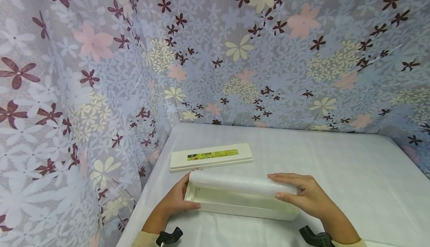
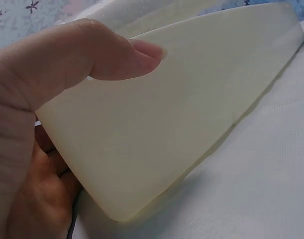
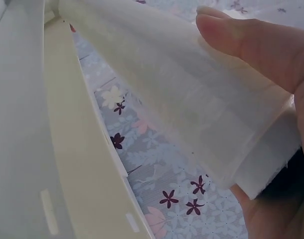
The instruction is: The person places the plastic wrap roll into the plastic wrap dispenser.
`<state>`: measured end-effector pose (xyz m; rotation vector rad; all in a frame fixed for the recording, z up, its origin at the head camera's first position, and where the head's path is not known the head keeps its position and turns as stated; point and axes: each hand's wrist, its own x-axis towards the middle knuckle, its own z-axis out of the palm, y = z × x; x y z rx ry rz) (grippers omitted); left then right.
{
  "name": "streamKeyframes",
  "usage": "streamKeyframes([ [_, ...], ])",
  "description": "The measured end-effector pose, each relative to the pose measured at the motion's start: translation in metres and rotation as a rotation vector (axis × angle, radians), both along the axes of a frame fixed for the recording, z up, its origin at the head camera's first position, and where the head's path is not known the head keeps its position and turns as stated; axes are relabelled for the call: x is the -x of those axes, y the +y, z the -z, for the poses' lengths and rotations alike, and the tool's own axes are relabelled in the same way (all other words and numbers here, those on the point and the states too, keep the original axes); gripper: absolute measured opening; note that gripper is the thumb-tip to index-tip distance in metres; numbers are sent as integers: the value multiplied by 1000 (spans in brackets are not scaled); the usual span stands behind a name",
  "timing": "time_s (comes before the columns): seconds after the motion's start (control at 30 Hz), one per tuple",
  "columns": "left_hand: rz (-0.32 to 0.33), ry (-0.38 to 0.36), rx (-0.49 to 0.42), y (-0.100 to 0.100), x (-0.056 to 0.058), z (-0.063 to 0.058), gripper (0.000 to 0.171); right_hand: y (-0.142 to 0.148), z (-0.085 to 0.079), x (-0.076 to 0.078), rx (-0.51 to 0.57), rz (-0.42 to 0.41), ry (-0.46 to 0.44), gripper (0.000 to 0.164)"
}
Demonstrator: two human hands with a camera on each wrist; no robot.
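Observation:
A long cream box (image 1: 245, 209) lies lengthwise before me, its top uncovered. My left hand (image 1: 176, 198) grips the box's left end. In the left wrist view the thumb (image 2: 127, 57) lies over the long wall (image 2: 162, 119) and the other fingers are behind the end. My right hand (image 1: 307, 194) holds the right end of a roll of plastic cling film (image 1: 235, 183). That end is raised above the box, while the roll's left end meets the box's left end. In the right wrist view, the white core (image 3: 269, 154) sticks out of the film between thumb and fingers.
Behind the box lies a cream lid (image 1: 179, 161) with a green and yellow label (image 1: 213, 154). A white cloth (image 1: 336, 165) covers the table. Flowered curtains (image 1: 208, 53) hang along the back and left side.

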<state>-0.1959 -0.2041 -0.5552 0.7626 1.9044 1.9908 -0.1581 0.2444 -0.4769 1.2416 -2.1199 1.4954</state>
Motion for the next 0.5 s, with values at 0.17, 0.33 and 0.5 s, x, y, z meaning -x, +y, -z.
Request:
streamKeyframes([
  [0.17,2,24,-6,0,1,-1,119,-2,0,-1,-9,-12,-7,62],
  [0.33,-9,44,10,0,1,-2,119,-3,-1,-2,-20,-18,-9,60],
  [0.5,-15,83,25,-1,2,-1,117,-5,-1,-3,-43,-10,-33,57],
])
